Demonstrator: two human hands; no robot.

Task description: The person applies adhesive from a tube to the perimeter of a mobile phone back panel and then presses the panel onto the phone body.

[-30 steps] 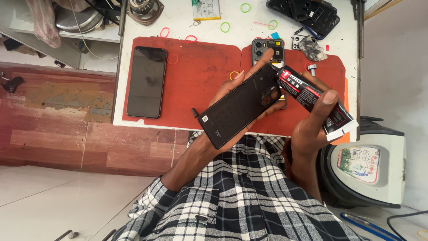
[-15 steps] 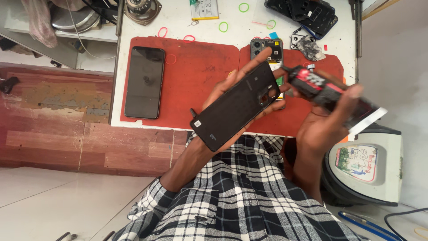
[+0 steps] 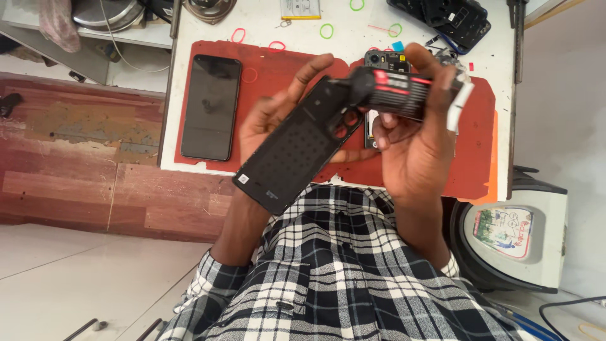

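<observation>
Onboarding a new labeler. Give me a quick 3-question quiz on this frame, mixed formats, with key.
1. Multiple choice: What does the left hand hold?
A. a black phone back cover
B. a screwdriver
C. a green rubber band

2. True or false: The right hand grips a black and red tube with its tip at the camera-hole end of the back cover.

3. Fill in: The black phone with the dark screen lies on the ___ mat, to the left of both hands.

Key
1. A
2. True
3. red
</observation>
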